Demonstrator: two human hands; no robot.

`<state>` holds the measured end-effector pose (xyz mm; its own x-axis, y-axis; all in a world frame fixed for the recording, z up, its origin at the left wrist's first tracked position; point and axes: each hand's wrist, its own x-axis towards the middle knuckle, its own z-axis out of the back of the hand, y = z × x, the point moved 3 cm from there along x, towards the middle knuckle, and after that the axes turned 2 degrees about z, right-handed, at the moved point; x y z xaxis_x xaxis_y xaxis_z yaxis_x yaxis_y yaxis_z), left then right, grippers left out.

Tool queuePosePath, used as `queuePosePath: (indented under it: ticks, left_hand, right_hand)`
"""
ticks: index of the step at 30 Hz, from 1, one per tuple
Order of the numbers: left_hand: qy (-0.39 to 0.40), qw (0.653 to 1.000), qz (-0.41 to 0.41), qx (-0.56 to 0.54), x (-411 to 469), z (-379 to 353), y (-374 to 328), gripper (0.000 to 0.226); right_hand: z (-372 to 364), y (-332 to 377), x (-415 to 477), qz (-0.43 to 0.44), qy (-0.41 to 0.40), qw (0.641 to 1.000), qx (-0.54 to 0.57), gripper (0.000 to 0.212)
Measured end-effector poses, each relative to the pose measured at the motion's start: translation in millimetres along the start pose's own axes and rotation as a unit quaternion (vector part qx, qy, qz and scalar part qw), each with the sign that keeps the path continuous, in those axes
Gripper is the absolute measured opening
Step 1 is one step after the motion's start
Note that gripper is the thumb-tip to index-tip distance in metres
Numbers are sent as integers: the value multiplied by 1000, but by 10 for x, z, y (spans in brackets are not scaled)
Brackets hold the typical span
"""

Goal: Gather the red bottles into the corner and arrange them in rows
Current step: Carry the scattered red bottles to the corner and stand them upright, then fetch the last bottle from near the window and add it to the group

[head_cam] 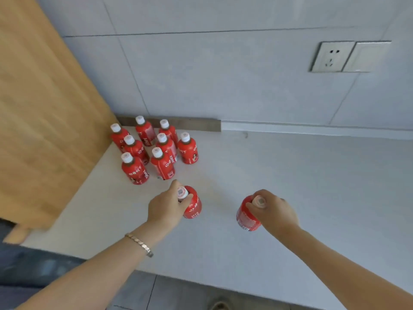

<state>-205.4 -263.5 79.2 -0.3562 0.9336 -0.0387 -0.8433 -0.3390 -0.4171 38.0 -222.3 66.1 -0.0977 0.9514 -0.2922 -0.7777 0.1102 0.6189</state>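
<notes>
Several red bottles with white caps (162, 164) stand upright in a tight cluster in the far left corner of the white counter (290, 186), next to the wooden panel. My left hand (166, 205) grips the cap and neck of another red bottle (194, 208) just in front of the cluster. My right hand (271, 211) holds the top of a second red bottle (245, 217) further right, apart from the group. Both held bottles are upright; I cannot tell whether they rest on the counter.
A wooden panel (44, 121) walls off the left side of the counter. The grey tiled wall (223, 81) stands behind, with a socket plate (333, 56) at upper right. The counter's front edge runs across the bottom, with floor below.
</notes>
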Motion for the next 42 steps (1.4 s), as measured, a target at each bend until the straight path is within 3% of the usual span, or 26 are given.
queuePosePath:
  ticks: [8, 14, 18, 22, 24, 26, 27, 29, 31, 33, 37, 42]
  left_hand:
    - [2, 987, 160, -10, 816, 173, 1102, 26]
    - [28, 974, 204, -90, 983, 206, 1443, 43]
    - [56, 982, 174, -46, 1025, 124, 1375, 33]
    - [56, 977, 200, 35, 993, 102, 1329, 44]
    - [-14, 980, 142, 139, 959, 140, 1249, 53]
    - [-109, 983, 21, 146, 940, 124, 1064, 47]
    - [-106, 987, -24, 114, 939, 80, 918, 39]
    - [26, 999, -35, -27, 945, -34, 511, 13]
    - [202, 970, 17, -132, 908, -294, 46, 17]
    - [288, 948, -2, -134, 874, -600, -449, 15]
    - [377, 919, -114, -34, 673, -1184, -1549, 10]
    - [411, 877, -234, 81, 209, -1913, -3017, 19]
  right_hand:
    - [-837, 984, 698, 41, 44, 998, -36, 23]
    - [-1231, 1652, 1206, 107, 71, 986, -108, 37]
    - [-1412, 1818, 1373, 108, 114, 977, -142, 40]
    - [-1358, 1762, 1376, 88, 134, 985, -65, 41]
    - [-1252, 1624, 1360, 82, 166, 980, -80, 40]
    - [-1107, 1387, 1351, 81, 201, 969, -120, 36]
    - [-1012, 1238, 1343, 77, 214, 966, -126, 35]
    - [-792, 876, 1313, 52, 234, 965, -102, 32]
    - [-494, 449, 1250, 8, 233, 970, -75, 29]
    - [-142, -47, 1169, -35, 208, 976, -57, 24]
    - [650, -1144, 849, -132, 152, 980, 2, 9]
    - [1655, -2506, 243, -235, 80, 968, 38, 8]
